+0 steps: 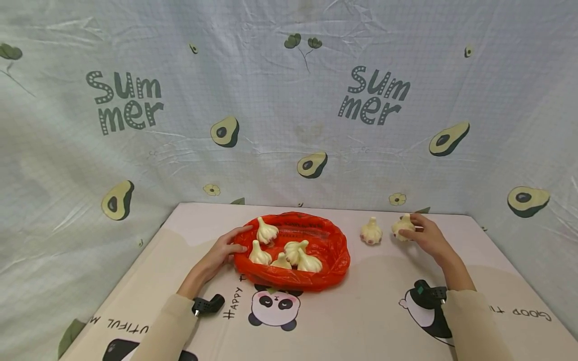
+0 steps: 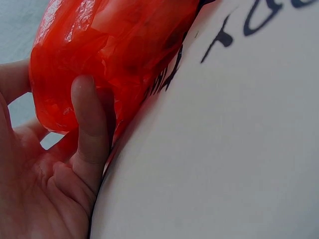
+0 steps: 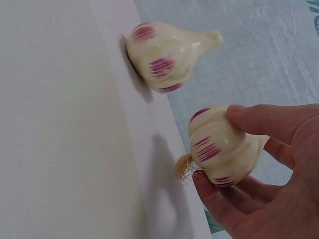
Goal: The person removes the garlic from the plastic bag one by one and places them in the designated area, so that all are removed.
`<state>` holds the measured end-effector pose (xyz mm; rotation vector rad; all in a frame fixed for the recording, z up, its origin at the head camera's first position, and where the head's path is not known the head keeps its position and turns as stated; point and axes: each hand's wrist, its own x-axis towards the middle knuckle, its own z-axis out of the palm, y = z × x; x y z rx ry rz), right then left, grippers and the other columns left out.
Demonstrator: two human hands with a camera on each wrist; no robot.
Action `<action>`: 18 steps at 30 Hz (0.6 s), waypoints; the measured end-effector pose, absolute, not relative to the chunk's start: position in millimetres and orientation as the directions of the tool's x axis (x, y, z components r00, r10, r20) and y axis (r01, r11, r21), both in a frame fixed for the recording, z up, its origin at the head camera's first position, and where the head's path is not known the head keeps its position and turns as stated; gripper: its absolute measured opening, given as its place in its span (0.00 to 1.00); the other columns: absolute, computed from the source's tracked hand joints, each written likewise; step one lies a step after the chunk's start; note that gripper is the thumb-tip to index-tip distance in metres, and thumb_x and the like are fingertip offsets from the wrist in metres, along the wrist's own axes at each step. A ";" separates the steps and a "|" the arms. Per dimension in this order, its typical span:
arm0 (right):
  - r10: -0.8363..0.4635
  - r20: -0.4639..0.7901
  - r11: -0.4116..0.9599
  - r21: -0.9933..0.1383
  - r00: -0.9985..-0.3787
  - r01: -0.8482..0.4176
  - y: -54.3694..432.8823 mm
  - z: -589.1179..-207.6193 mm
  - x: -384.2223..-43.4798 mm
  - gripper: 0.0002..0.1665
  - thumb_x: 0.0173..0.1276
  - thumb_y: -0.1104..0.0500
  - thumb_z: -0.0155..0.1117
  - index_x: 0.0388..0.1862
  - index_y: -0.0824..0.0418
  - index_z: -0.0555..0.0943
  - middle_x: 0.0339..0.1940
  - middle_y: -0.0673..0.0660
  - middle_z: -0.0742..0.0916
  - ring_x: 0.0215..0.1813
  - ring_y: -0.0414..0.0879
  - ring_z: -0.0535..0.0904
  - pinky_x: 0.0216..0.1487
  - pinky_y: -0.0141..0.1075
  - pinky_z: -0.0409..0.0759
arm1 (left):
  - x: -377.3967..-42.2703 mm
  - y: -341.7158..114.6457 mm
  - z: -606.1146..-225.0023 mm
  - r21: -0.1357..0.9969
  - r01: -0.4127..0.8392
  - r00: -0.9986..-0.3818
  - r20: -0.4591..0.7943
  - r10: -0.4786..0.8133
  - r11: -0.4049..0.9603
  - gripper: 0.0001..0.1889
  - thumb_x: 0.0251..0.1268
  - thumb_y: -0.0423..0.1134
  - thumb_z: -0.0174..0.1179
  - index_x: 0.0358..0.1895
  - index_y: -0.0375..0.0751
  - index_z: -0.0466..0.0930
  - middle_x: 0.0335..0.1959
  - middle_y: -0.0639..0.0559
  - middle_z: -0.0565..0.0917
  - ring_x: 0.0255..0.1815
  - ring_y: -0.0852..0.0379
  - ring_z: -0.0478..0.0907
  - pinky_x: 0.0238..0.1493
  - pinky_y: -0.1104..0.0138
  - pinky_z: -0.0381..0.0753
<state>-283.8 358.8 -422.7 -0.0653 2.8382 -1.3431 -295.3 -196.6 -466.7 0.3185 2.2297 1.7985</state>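
In the head view, my left hand [image 1: 223, 249] holds the left side of a red plastic bag [image 1: 331, 273], its rim rolled into a bowl shape. The left wrist view has the thumb [image 2: 89, 112] against the bag's crinkled wall [image 2: 124, 40], other fingers partly hidden behind it. Several whitish garlic bulbs lie inside, one [image 1: 267, 231] near the back left. At the right, my right hand [image 1: 429, 235] grips another garlic bulb [image 3: 222, 147] between thumb and fingers, its dry roots hanging above a shadow on the table. Beside it stands one more garlic bulb [image 1: 371, 231].
The white table [image 1: 361, 311] carries printed pandas and lettering. A pale curtain [image 1: 271, 75] with avocado prints and the word summer hangs right behind the table's back edge and along both sides. Black wrist cameras [image 1: 208, 304] sit on both forearms.
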 end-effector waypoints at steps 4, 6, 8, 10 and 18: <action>-0.035 0.013 0.637 -0.770 -0.999 -0.033 359.5 -424.2 -283.5 0.43 0.75 0.53 0.62 0.77 0.74 0.57 0.75 0.81 0.65 0.72 0.76 0.66 0.69 0.68 0.70 | -294.9 -196.1 -466.0 0.978 0.005 -0.943 -0.064 0.328 0.208 0.36 0.65 0.36 0.56 0.79 0.50 0.64 0.84 0.40 0.55 0.81 0.31 0.57 0.73 0.45 0.75; -0.038 0.021 0.640 -0.767 -0.999 -0.040 359.9 -425.5 -283.9 0.42 0.75 0.53 0.63 0.76 0.74 0.59 0.73 0.81 0.66 0.71 0.76 0.67 0.67 0.65 0.73 | -294.8 -196.2 -466.2 0.978 0.009 -0.942 -0.062 0.331 0.210 0.36 0.65 0.36 0.55 0.79 0.50 0.63 0.84 0.40 0.55 0.81 0.31 0.57 0.73 0.45 0.75; -0.041 0.030 0.642 -0.765 -0.999 -0.049 359.7 -426.4 -284.3 0.40 0.75 0.54 0.63 0.75 0.73 0.61 0.73 0.81 0.68 0.70 0.75 0.69 0.65 0.62 0.74 | -294.9 -196.2 -466.7 0.978 0.008 -0.941 -0.062 0.332 0.207 0.36 0.65 0.36 0.55 0.80 0.49 0.63 0.84 0.40 0.55 0.81 0.32 0.57 0.73 0.46 0.75; -0.043 0.033 0.637 -0.769 -0.999 -0.053 359.2 -426.8 -284.6 0.39 0.74 0.54 0.63 0.75 0.73 0.62 0.72 0.81 0.68 0.69 0.75 0.69 0.65 0.61 0.75 | -295.3 -196.3 -467.3 0.978 0.009 -0.941 -0.061 0.332 0.206 0.36 0.65 0.36 0.55 0.79 0.49 0.63 0.84 0.40 0.55 0.80 0.32 0.58 0.73 0.46 0.75; -0.034 -0.005 0.631 -0.775 -0.999 -0.018 358.5 -428.2 -285.7 0.41 0.74 0.54 0.64 0.76 0.74 0.59 0.74 0.81 0.66 0.72 0.76 0.66 0.70 0.67 0.69 | -296.3 -196.9 -468.0 0.978 0.015 -0.941 -0.056 0.334 0.207 0.36 0.66 0.36 0.55 0.80 0.49 0.63 0.84 0.39 0.55 0.80 0.32 0.58 0.72 0.47 0.75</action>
